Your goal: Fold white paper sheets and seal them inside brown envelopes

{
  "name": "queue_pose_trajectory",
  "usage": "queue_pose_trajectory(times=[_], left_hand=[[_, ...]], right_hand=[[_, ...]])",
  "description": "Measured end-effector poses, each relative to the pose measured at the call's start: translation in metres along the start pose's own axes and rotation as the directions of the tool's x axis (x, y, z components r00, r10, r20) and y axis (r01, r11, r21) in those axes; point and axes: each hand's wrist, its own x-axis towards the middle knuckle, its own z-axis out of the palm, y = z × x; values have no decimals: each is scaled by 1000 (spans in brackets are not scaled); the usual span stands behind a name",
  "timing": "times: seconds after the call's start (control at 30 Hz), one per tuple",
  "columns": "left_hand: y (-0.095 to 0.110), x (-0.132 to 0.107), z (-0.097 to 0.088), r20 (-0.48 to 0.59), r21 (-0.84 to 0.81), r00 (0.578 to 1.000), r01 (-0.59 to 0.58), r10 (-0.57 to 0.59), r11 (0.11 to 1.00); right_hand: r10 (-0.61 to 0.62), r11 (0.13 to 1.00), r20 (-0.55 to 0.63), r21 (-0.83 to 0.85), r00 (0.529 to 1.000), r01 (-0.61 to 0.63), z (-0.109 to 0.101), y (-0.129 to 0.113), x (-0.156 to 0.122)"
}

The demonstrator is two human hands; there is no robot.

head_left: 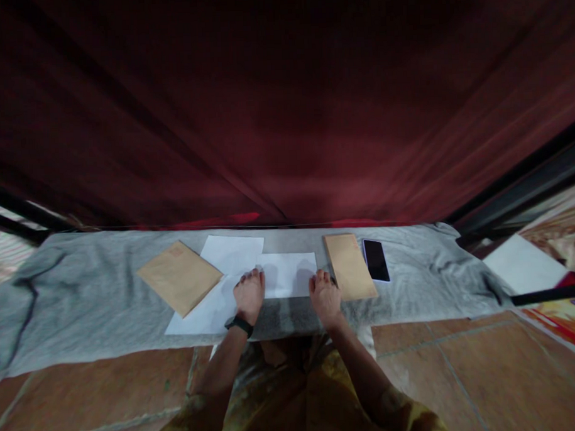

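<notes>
My left hand (249, 294), with a black band on its wrist, rests palm down on the near left corner of a white sheet of paper (289, 273). My right hand (325, 294) lies flat on the same sheet's near right corner. The fingers of both hands are stretched out and hold nothing. Another white sheet (232, 251) lies behind and to the left. A brown envelope (179, 276) sits on the left over white paper. A second brown envelope (349, 265) lies just right of my right hand.
Everything lies on a grey cloth (82, 292) spread over a tiled floor (463, 373). A black phone (376, 260) lies beside the right envelope. A dark red curtain (284, 115) hangs behind. A white board (522, 265) and a colourful mat (567, 316) are at the right.
</notes>
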Motion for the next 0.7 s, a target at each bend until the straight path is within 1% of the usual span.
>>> queue_pose_trajectory(times=[0.07,0.1,0.2,0.27,0.33,0.47,0.7], left_hand=[[0,0,0,1,1,1000,-8,8,1000],[0,0,0,1,1,1000,-10,10,1000],[0,1,0,0,2,1000,-14,14,1000],[0,1,0,-2,1,1000,-20,20,1000],[0,1,0,-4,0,1000,-26,26,1000],[0,1,1,-10,-1,1000,-28,28,1000],[1,1,2,-16,-2,1000,-4,4,1000]], right_hand=[[-113,992,-47,44,993,115,3,-4,-7],[-180,980,-73,73,981,185,6,-6,-9],[-356,913,-136,162,925,375,16,-15,-15],[-412,879,-150,196,899,436,24,-19,-18],[-418,874,-146,204,897,441,31,-21,-19],[-381,898,-125,188,916,399,41,-20,-22],[-354,916,-119,157,928,369,47,-19,-24]])
